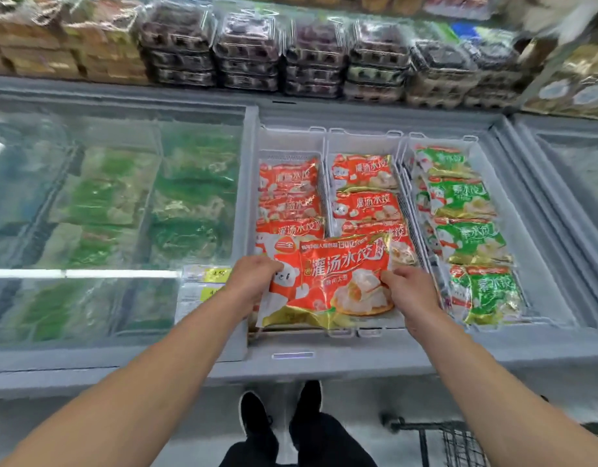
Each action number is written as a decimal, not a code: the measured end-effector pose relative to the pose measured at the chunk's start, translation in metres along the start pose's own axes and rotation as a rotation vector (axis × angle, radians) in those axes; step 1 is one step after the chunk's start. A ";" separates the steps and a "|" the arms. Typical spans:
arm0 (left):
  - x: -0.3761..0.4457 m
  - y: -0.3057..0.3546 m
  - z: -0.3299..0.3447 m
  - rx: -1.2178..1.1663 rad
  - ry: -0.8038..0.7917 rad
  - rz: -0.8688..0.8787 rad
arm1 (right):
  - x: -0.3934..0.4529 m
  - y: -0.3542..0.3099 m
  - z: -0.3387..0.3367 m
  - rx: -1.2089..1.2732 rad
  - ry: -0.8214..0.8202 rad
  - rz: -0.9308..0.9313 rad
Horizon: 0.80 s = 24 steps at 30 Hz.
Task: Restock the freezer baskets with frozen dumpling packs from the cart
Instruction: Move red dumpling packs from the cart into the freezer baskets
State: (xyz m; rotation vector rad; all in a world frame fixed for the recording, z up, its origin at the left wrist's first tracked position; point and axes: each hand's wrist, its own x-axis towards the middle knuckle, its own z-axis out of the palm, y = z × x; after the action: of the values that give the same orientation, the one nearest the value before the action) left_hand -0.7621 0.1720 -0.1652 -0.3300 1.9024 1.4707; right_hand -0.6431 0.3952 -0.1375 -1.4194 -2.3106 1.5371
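My left hand and right hand pinch the glossy red-and-gold plastic dumpling pack straddling two white plastic freezer baskets; the divider may snag it.

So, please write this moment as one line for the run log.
stage: placing | held: red dumpling pack | hands: left hand, right hand, both gripping | over: front of left and middle baskets

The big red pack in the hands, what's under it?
More red dumpling packs in white baskets peek out above the red pack. Directly beneath is hidden.
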 end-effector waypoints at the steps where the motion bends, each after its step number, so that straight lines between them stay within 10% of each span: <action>1: 0.010 0.002 0.002 0.011 -0.001 -0.009 | 0.009 -0.002 0.004 -0.016 -0.006 0.004; 24: 0.297 0.137 0.057 0.307 0.345 -0.129 | 0.311 -0.115 0.146 -0.218 -0.546 0.067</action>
State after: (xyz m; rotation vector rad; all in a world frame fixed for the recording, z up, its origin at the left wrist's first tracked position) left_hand -1.0354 0.3311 -0.2652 -0.5777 2.2949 1.0664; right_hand -0.9696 0.4927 -0.2612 -1.2413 -2.8319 1.9443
